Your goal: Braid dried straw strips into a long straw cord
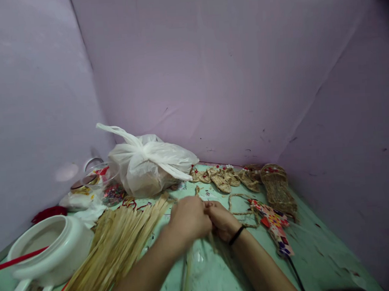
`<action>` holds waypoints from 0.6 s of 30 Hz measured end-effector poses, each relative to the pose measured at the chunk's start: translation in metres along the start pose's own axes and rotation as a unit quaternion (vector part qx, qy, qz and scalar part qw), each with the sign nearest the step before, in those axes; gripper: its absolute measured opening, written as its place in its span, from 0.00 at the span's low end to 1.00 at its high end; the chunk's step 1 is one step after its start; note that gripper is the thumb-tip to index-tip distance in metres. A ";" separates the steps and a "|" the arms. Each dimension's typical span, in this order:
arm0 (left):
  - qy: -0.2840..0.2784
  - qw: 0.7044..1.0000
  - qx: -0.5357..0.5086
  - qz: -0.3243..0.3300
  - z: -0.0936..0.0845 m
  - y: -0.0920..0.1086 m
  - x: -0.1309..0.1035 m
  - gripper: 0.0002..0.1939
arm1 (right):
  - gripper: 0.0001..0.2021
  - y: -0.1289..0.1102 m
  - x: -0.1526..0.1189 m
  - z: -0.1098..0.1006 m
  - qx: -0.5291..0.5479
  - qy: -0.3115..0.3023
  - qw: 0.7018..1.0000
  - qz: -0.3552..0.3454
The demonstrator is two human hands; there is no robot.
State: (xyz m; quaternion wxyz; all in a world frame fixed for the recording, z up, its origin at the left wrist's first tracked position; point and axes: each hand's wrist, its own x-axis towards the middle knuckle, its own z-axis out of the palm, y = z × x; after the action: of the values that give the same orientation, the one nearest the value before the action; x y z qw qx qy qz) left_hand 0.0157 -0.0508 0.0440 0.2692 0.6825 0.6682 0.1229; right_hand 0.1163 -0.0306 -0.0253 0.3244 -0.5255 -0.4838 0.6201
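Note:
Over the green tabletop [205, 268], my left hand [190, 220] and my right hand [221, 219] meet with fingers closed and knuckles close together. Both are closed on pale plant-fiber strands [189, 268], whose loose ends trail below toward me. Just beyond my fingers a short piece of twisted straw cord [197, 190] shows; a longer cord [241, 213] loops on the table to the right. The exact grip is hidden behind my left hand. A bundle of dried flat straw strips [118, 242] lies left of my left forearm.
A tied white plastic bag [149, 166] stands at the back. Small woven slippers [220, 181] line the wall beside a larger woven sole [278, 188]. A flower-patterned glue gun [274, 224] with a black cable lies right. A white pot [52, 246] and jars [80, 186] sit left.

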 end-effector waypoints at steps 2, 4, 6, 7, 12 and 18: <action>0.068 0.997 -0.025 -0.023 -0.010 -0.011 0.012 0.08 | 0.03 -0.002 -0.001 -0.002 0.028 -0.015 0.999 0.032; 0.024 0.986 -0.139 -0.092 -0.012 -0.019 0.022 0.08 | 0.05 -0.004 -0.001 -0.004 0.054 -0.025 0.997 0.047; -0.073 0.953 -0.260 -0.135 -0.006 -0.023 0.028 0.07 | 0.07 -0.004 0.000 -0.007 0.068 -0.034 0.996 0.041; -0.117 0.932 -0.309 -0.148 -0.001 -0.024 0.029 0.07 | 0.08 -0.004 -0.001 -0.008 0.073 -0.040 0.996 0.037; -0.215 0.859 -0.427 -0.183 0.013 -0.029 0.033 0.08 | 0.10 -0.009 -0.005 -0.011 0.046 -0.061 0.997 0.026; -0.157 0.911 -0.336 -0.182 0.015 -0.033 0.037 0.11 | 0.06 -0.009 -0.001 -0.009 -0.105 -0.022 0.994 -0.012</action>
State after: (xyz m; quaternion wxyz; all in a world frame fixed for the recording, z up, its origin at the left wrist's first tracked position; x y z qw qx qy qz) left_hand -0.0010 -0.0193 0.0071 0.6018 0.4290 0.6491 0.1803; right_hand 0.1238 -0.0263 -0.0159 0.2645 -0.5365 -0.5596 0.5736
